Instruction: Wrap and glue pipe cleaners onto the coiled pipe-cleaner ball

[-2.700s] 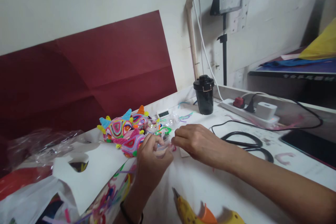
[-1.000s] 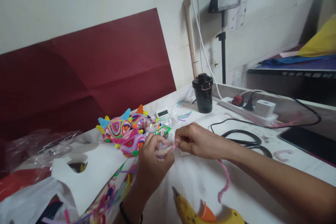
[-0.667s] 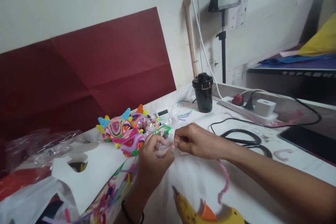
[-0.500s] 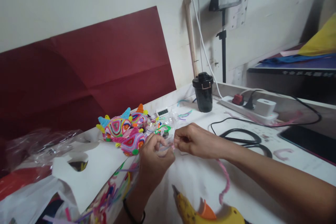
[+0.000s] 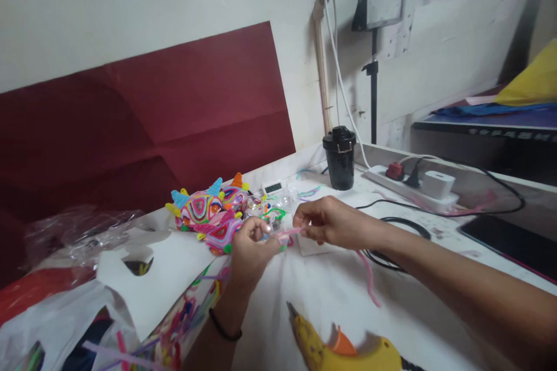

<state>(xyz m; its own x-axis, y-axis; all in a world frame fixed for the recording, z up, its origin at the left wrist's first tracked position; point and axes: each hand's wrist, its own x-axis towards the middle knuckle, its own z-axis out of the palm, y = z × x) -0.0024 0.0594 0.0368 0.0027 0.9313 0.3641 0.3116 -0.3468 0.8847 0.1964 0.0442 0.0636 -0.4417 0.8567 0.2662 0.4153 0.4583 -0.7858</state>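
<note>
A short length of pink pipe cleaner [image 5: 289,232] stretches between my two hands above the white table. My left hand [image 5: 255,249] is closed, thumb and fingers pinching its left end. On the other side my right hand [image 5: 324,221] pinches the right end with curled fingers. Just beyond my left hand lie several colourful fish-like figures [image 5: 198,208] made of coiled pipe cleaner. Another pink pipe cleaner [image 5: 369,281] hangs or lies below my right forearm. A yellow glue gun [image 5: 311,342] with an orange trigger rests nearest to me.
A black lidded cup [image 5: 340,159] stands at the back, beside a white power strip [image 5: 411,185]. A black cable [image 5: 409,226] loops behind my right forearm; a phone [image 5: 509,243] lies far right. Cut white paper [image 5: 165,278] and loose pipe cleaners [image 5: 183,324] cover the left.
My hands have drawn slightly apart, and the pink pipe cleaner between them shows more clearly. My right fingers have lifted and turned a little. The view has shifted slightly.
</note>
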